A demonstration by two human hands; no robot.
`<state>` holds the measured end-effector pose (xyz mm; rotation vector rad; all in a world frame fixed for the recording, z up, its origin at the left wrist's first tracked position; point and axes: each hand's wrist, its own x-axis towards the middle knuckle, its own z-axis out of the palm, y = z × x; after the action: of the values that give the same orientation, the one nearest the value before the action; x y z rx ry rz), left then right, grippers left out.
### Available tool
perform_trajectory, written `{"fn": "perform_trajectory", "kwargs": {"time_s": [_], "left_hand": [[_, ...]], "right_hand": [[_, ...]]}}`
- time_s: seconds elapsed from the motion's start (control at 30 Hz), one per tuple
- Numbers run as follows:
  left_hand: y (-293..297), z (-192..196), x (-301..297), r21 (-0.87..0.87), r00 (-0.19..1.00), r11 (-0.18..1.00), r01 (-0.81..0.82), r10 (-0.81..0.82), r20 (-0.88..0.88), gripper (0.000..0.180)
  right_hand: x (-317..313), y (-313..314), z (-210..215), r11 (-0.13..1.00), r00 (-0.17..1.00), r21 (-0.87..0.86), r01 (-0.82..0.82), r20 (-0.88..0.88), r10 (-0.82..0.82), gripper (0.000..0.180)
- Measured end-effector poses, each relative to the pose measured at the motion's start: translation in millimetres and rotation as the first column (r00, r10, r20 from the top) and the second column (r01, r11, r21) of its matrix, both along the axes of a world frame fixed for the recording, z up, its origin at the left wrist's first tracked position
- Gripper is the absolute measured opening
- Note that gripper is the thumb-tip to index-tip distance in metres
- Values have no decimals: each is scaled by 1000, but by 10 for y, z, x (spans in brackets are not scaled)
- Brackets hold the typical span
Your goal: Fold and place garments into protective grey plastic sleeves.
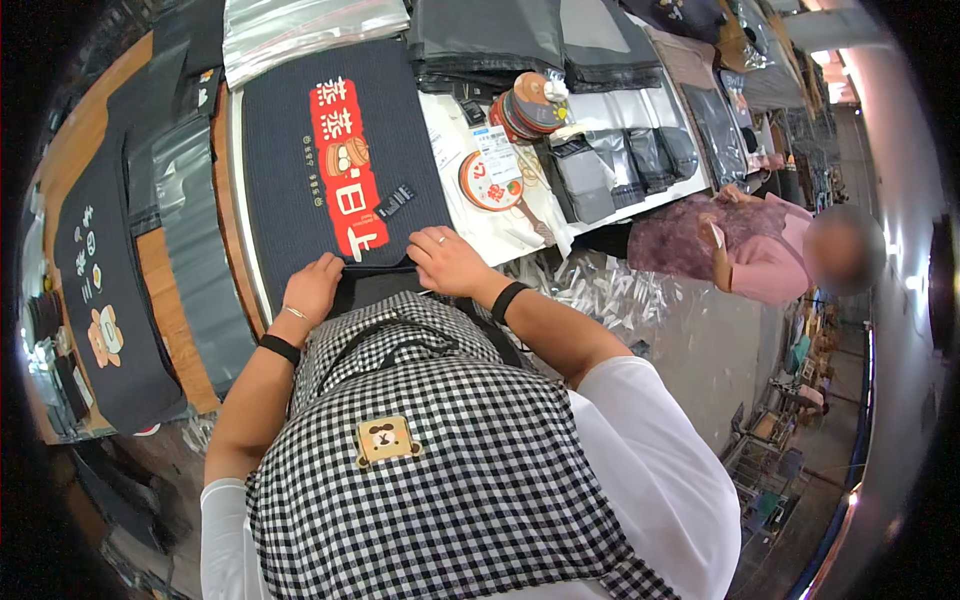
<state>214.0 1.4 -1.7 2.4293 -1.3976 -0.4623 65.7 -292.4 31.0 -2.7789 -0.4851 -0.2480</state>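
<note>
Here the dark grey mat (300,160) with a red printed panel lies flat on the wooden table (70,150), and everything else is best placed from it. Both hands sit at the mat's near edge. The left hand (312,285) rests palm-down on the near-left part, fingers curled over the edge; whether it pinches the fabric is hard to tell, since the fingertips are hidden under the hand. The right hand (447,260) lies on the near-right corner, fingers bent and pressing or gripping the dark hem there; a ring shows on one finger. A black band circles each wrist.

Below the mat's near edge, the person's black-and-white checked apron (450,470) fills the view and hides the table front and whatever lies under the hands. Left of the mat lie a grey plastic bag (190,220) and another dark mat (100,290) with small cartoon prints, its far end cut by the dark rim. Right of the mat sit a white cloth (480,215), a stack of round coasters (530,105) and folded grey bags (620,160). Further right, another person in a pink top (770,265) leans at the table.
</note>
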Motion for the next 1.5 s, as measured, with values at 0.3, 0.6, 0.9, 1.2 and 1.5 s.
{"fn": "perform_trajectory", "kwargs": {"time_s": [0.3,0.6,0.9,1.2,1.5], "left_hand": [[-280,315,211,25,986,985,-169,169,2,20],[21,-122,-13,-187,970,977,99,-52,238,47],[258,-298,-28,-151,975,971,187,-164,153,38],[240,-261,-40,-177,998,983,52,-59,-34,38],[173,-184,26,-245,998,968,54,-63,-30,32]], "right_hand": [[140,62,-231,957,943,81,279,-210,-257,31],[99,-27,-350,982,986,-95,165,42,-161,22],[-82,9,-314,989,993,-136,49,-100,-63,21],[-22,-13,-351,986,988,-163,-22,-155,-3,16],[49,1,-425,996,987,-73,41,-154,-52,13]]}}
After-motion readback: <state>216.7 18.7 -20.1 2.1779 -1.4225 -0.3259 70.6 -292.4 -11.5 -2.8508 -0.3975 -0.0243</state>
